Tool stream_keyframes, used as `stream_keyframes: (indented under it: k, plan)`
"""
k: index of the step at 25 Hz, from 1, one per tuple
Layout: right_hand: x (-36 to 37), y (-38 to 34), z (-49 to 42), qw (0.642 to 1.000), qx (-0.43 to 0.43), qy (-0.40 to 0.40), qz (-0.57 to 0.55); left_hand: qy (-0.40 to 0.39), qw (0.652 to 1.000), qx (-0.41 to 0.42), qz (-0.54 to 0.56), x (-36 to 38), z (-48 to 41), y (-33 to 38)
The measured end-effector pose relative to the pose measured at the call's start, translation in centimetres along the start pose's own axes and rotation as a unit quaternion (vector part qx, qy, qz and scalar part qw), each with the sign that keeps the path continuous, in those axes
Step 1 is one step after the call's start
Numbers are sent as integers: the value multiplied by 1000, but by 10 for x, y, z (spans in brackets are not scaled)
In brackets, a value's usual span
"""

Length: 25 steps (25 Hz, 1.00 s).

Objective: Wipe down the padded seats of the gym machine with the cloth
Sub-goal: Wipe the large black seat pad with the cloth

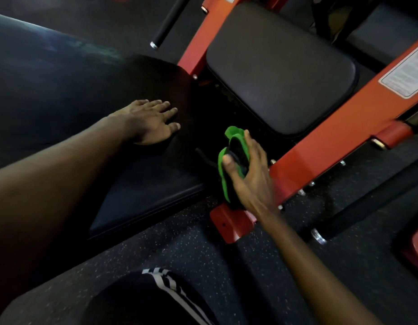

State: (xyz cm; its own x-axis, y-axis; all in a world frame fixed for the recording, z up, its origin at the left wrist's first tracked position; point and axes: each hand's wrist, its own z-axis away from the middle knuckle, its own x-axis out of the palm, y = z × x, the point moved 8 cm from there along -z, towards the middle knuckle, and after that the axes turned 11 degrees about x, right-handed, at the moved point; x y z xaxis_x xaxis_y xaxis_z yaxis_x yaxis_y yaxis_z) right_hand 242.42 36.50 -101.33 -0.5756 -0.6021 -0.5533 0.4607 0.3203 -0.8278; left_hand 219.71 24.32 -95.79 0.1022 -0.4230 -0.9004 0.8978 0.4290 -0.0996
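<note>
Right hand (248,179) grips green cloth (222,179) in curled fingers — seat pad (280,66) just far-right of it — left hand (151,123) flat on large pad (74,90).

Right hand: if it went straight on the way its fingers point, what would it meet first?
Likely the near edge of the small pad. The right hand, gripping the cloth, points toward it, though depth is unclear and it might pass above.

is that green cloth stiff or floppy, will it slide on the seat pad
Probably floppy: the green cloth folds over in the right hand. Likely light, as one loose grip holds it. It may drag slightly on the matte seat pad.
</note>
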Motion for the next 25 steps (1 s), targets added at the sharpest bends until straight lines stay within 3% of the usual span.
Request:
stream_keyframes:
  k: [3,6,8,11,14,16,18,21,25]
  plan:
    - [11,-16,16,996,-69,13,62,20,999,11,29,-6,5,8]
    - [11,-20,-9,998,-25,43,31,91,994,42,31,-33,35,17]
    - [3,-27,-20,998,-9,66,21,50,998,33,-2,-34,69,11]
    - [16,-70,31,991,-127,34,-18,-27,999,-15,-19,-10,128,-1]
    - [43,-115,90,974,-220,-57,-7,1,1000,-23,12,-1,139,-2]
    - [34,-113,77,965,-259,-12,-39,17,999,-32,13,-1,135,-2]
    - [21,-83,33,973,-214,38,-77,20,999,-37,13,-1,135,-4]
    - [14,-53,9,991,-121,47,-36,25,999,-39,10,0,135,-3]
    - [28,-106,76,974,-212,-16,-74,32,999,-33,6,-2,135,-4]
